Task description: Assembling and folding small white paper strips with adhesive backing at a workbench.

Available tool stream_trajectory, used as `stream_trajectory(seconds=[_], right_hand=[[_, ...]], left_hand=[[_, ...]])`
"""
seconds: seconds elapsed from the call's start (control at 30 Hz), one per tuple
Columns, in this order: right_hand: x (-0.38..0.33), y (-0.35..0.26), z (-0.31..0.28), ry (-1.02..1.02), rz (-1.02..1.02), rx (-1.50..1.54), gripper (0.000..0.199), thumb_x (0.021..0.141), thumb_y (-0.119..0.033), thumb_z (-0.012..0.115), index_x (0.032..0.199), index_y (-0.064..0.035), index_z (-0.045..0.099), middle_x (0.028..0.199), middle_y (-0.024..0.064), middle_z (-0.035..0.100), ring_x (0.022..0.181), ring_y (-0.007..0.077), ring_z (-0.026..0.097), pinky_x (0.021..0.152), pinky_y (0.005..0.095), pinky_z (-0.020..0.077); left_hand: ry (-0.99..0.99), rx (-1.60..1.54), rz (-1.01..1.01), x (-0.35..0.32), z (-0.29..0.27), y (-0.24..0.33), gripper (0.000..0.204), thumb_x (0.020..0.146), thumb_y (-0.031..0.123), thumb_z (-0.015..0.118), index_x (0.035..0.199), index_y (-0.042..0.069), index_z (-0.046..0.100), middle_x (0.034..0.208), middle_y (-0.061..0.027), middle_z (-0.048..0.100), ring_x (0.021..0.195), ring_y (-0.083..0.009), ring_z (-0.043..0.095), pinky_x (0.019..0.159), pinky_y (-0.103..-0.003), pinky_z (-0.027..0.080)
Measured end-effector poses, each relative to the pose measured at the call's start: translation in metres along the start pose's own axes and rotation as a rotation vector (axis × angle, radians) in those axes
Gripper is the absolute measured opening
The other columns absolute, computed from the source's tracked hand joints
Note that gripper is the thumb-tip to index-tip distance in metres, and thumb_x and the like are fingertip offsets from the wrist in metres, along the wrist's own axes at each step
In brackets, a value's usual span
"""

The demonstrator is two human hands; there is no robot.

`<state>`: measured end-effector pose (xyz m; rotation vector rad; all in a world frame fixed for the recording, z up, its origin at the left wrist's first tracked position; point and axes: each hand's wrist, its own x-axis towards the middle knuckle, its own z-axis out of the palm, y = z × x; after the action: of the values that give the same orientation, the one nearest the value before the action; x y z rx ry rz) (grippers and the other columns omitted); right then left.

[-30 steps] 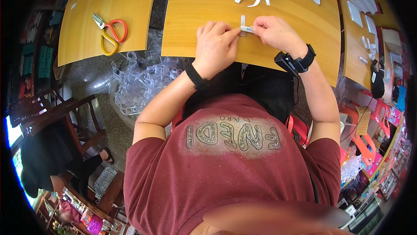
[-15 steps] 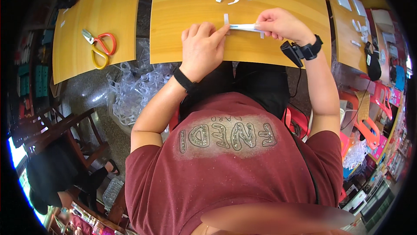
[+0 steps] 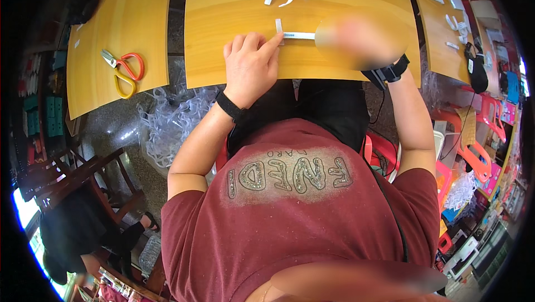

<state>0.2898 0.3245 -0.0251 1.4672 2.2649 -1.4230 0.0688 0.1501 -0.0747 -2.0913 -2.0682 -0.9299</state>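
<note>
As L hand (image 3: 252, 63) touches 1 strip (image 3: 301, 36), 1 pr scissors (image 3: 115, 63)

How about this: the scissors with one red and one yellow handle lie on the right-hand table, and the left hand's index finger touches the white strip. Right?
Not quite: the scissors lie on the left-hand table, not the right-hand one, as the head view shows. The left hand's index finger does touch the white strip.

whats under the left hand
Under the left hand is the table; its index finger meets the left end of a white strip. Anything beneath the palm is covered and can't be seen.
</note>
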Motion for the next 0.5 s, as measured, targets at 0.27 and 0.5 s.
stream_trajectory(seconds=[0.27, 0.5], right_hand=[[-0.001, 0.017, 0.015, 0.11, -0.378, -0.031, 0.016, 0.088, -0.016, 0.073, 0.095, -0.002, 0.069, 0.071, -0.0017, 0.063, 0.064, 0.0042, 0.055, 0.059, 0.0206, 0.0438], [0.005, 0.016, 0.012, 0.119, -0.368, -0.05, 0.013, 0.086, -0.009, 0.074, 0.096, -0.0003, 0.071, 0.079, 0.0033, 0.07, 0.072, 0.0087, 0.063, 0.068, 0.0227, 0.0495]], left_hand=[[0.009, -0.018, -0.005, -0.001, -0.001, -0.001, 0.03, 0.084, 0.016, 0.068, 0.113, 0.02, 0.073, 0.089, -0.0025, 0.059, 0.087, -0.0235, 0.056, 0.079, -0.04, 0.04], [-0.081, -0.041, -0.048, 0.003, -0.005, 0.0, 0.033, 0.086, 0.016, 0.068, 0.118, 0.019, 0.071, 0.095, -0.0037, 0.061, 0.092, -0.0246, 0.057, 0.081, -0.04, 0.04]])
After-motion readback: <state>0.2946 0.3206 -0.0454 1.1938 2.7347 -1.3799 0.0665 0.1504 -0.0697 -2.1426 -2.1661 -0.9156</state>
